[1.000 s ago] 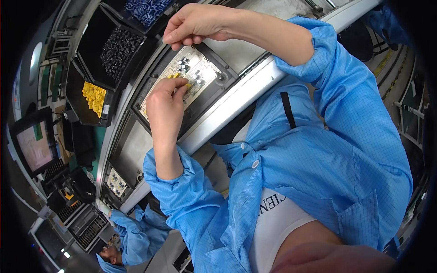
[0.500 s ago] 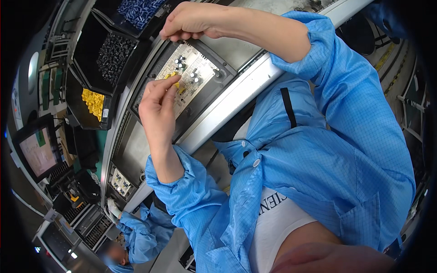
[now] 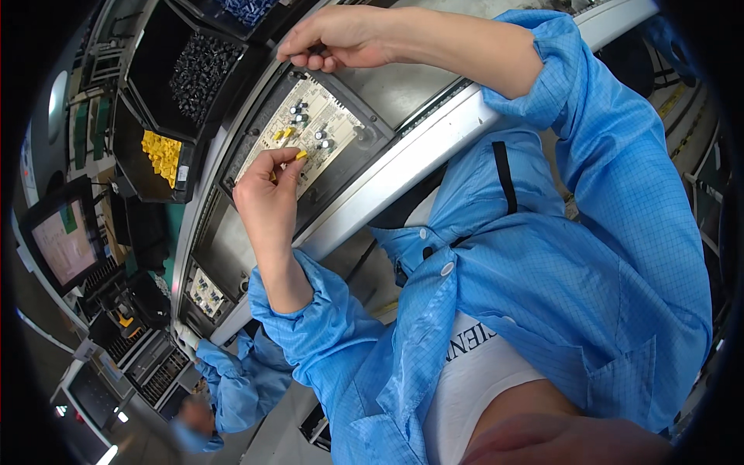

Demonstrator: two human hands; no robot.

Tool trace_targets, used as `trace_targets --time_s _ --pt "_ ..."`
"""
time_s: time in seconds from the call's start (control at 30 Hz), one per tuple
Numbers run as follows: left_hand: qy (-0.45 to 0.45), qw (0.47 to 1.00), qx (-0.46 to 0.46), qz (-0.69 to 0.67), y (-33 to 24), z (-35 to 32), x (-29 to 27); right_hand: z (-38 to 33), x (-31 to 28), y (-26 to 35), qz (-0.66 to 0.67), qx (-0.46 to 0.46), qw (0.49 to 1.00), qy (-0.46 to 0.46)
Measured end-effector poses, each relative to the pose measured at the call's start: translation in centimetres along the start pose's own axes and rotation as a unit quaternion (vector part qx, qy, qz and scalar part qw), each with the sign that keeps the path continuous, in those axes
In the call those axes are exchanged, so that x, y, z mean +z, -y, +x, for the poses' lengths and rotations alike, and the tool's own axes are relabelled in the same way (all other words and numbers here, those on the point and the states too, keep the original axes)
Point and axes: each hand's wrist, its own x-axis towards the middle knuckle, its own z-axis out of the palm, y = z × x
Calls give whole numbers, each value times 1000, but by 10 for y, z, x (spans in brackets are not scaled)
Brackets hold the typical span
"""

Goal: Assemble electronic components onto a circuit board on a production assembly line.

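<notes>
My left hand (image 3: pixel 267 186) pinches a small yellow block-shaped component (image 3: pixel 301 155) between thumb and fingertips, just over the lower part of a pale circuit board (image 3: pixel 335 116). A yellow spot also shows among its curled fingers, too small to name. The board lies in a dark carrier tray (image 3: pixel 364 151). Standing on it are yellow components (image 3: pixel 288 132) and several dark cylindrical capacitors (image 3: pixel 298 113). My right hand (image 3: pixel 333 39) is closed above the tray's far corner. Something dark shows between its curled fingers, but I cannot make out what.
Left of the tray stand black bins of yellow components (image 3: pixel 161 157), black components (image 3: pixel 203 77) and blue components (image 3: pixel 248 11). A metal rail (image 3: pixel 403 167) runs along the near side. Further down the line are another board (image 3: pixel 205 294), a monitor (image 3: pixel 63 240) and a co-worker's blue sleeve (image 3: pixel 244 387).
My left hand has drawn back slightly from the board, uncovering yellow components there; a yellow piece shows at its fingertips. My right hand stays near the tray corner, its fingers curled. The view has shifted slightly.
</notes>
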Motion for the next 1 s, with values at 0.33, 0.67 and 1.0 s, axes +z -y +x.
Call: trace_targets --time_s 0.33,0.67,1.0 --pt "24 981 126 149 -17 7 7 -19 4 15 -71 -27 996 -46" --pt "25 966 161 202 -22 11 10 -21 5 15 -107 -41 992 -49" --pt "10 957 181 228 -25 9 14 -25 8 16 -103 -42 992 -50"
